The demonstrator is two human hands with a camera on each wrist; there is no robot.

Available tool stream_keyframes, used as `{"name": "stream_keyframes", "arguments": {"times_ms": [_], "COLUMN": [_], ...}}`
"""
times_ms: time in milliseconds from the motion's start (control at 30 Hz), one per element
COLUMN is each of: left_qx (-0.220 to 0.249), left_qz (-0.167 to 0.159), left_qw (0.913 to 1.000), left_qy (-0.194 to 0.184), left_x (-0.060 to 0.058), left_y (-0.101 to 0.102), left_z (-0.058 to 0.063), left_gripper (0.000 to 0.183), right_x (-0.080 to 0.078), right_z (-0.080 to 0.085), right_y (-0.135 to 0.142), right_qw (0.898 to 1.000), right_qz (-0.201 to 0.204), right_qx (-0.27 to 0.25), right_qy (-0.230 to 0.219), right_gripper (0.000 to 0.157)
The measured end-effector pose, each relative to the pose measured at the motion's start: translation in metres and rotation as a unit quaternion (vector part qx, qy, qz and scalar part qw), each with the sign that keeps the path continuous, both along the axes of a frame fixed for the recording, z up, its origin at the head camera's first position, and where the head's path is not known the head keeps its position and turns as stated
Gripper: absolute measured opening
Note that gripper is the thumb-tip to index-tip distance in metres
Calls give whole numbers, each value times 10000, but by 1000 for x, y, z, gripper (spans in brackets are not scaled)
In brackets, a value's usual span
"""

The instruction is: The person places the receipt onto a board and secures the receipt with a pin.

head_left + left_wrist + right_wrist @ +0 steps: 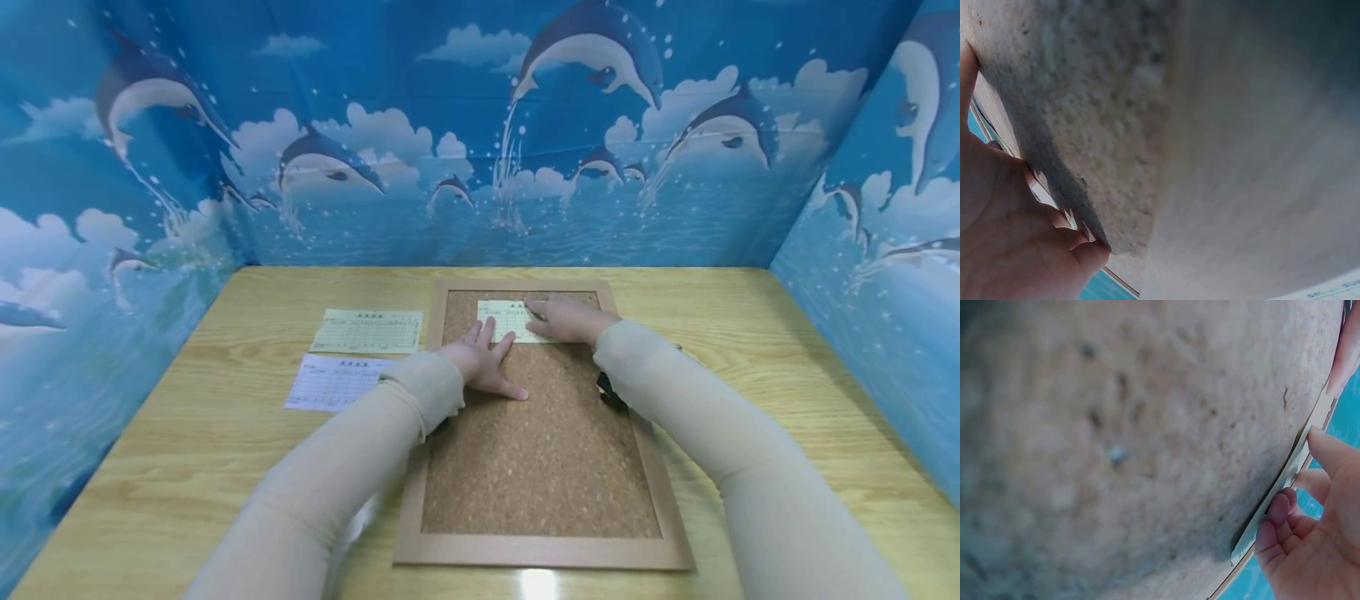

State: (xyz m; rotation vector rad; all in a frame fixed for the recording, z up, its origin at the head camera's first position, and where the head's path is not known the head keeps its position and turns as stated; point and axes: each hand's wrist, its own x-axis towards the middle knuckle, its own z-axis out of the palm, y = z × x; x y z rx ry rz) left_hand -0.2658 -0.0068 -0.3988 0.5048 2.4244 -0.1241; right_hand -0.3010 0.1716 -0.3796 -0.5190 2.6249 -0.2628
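Observation:
A pale yellow-green printed form [504, 321] lies near the top of a framed cork board [540, 467]. My left hand [486, 362] rests spread beside its left edge, fingertips at the paper and thumb on the bare cork. In the left wrist view, the fingers [1091, 256] touch the board's surface. At the form's right part is my right hand [570, 318], its fingers bent over the paper. The right wrist view shows the thumb touching the paper strip [1282, 494] and other fingers [1279, 512] curled; whether something small sits between them is unclear.
Left of the board, a pale green form [367, 332] lies above a whitish-lavender form [337, 383], partly covered by the left sleeve. A black object [611, 392] shows beneath the right sleeve. Dolphin-print cloth [480, 217] walls in the wooden table [225, 400].

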Motion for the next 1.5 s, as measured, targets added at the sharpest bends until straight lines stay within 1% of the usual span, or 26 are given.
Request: {"name": "stream_keyframes", "arguments": {"times_ms": [233, 367, 467, 533, 600, 733, 767, 967, 1033, 1067, 1100, 1167, 1200, 1267, 1300, 1367, 1400, 1500], "left_qx": [35, 92, 141, 91, 94, 63, 75, 47, 59, 57, 69, 62, 72, 70, 84, 67, 72, 40], "left_qz": [6, -8, -2, 8, 39, 50, 44, -21, -14, -28, -29, -49, -48, -60, -50, -45, -36, -47], "left_qw": [10000, 10000, 9999, 10000, 9999, 10000, 10000, 10000, 10000, 9999, 9999, 9999, 9999, 9999, 9999, 9999, 9999, 9999], "left_qy": [0, 31, 31, -10, -20, -16, -16, 38, 61, 84, 91, 114, 117, 121, 109, 104, 99, 113], "left_x": [-1, 1, 9, 9, 8, -2, -3, -1, 3, 3, 5, 6, 8, 9, 11, 11, 11, 5], "left_y": [-1, -2, -2, -2, -1, 0, 0, -1, -1, -1, -1, -1, -1, -1, -2, -2, -2, -1], "left_z": [-2, 2, 13, 14, 12, -3, -4, -3, 2, 1, 4, 5, 7, 9, 12, 13, 13, 5], "left_gripper": [109, 109, 105, 103, 104, 108, 109, 109, 108, 108, 107, 106, 105, 104, 104, 103, 104, 107], "right_x": [-2, -2, -1, -1, -1, -2, -2, -3, -3, -3, -3, -2, -2, -2, -2, -2, -2, -2], "right_z": [0, 1, 2, 2, 2, 2, 2, 1, 1, 1, 1, 2, 2, 2, 1, 1, 1, 1], "right_y": [-1, -1, -1, 0, 0, 1, 1, 0, 0, 0, 0, 0, 0, 0, 0, 0, 0, 1], "right_qw": [10000, 10000, 10000, 10000, 10000, 10000, 10000, 9999, 9999, 9999, 9999, 9999, 9999, 9999, 9999, 9998, 9998, 9998], "right_qz": [2, 39, 35, 36, 36, 42, 39, 45, 18, 1, -8, -17, -23, -24, -18, -29, -26, -20], "right_qx": [67, 62, 35, 15, -2, -9, -6, 9, 7, 11, 9, 4, -3, -18, -26, -36, -39, -23], "right_qy": [-58, -39, -32, -29, -31, -38, -42, -89, -123, -139, -150, -161, -165, -162, -162, -173, -176, -173], "right_gripper": [61, 60, 60, 61, 61, 61, 61, 61, 61, 61, 61, 61, 61, 61, 61, 61, 61, 60]}}
